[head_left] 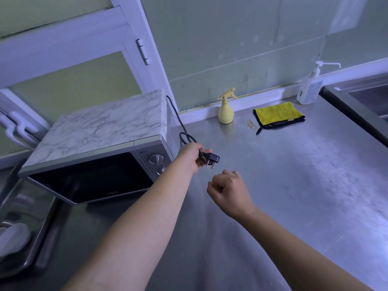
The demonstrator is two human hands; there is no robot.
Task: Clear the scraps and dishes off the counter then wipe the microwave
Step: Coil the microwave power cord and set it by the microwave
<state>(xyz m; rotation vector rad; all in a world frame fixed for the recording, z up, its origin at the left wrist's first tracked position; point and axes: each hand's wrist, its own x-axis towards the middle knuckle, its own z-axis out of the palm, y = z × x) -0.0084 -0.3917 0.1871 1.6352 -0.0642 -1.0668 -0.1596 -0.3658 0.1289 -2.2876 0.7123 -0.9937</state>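
Microwave [94, 143] is seated at 9 o'clock on the steel table [294, 185], door closed, marble-pattern top. It is judged heavy and rigid, so it is better wiped in place than lifted. The dark door panel and knobs are judged smooth, so light pressure should be enough.

Its black cord [178, 118] is run from the rear corner at 11 o'clock and looped towards centre. It is judged springy and light, best held at the moulded plug [213, 159] body and clear of the pins.

Left grip [192, 157]: fingers are wrapped round the plug and the cord end, pins pointed down to 5 o'clock. A thin pale strand [208, 171] is seen hanging from it; what it is can't be made out.

Right grip [230, 190]: just below at 5 o'clock of the plug, fingers curled in. Whether the strand is pinched can't be told.

The yellow microfibre cloth [277, 113] is folded flat at 1 o'clock, judged soft and limp and easily taken by an edge. A yellow spray bottle [225, 112] is stood at 12 o'clock, with rubber bands [251, 124] lying between the two. No scraps are seen on the visible table.
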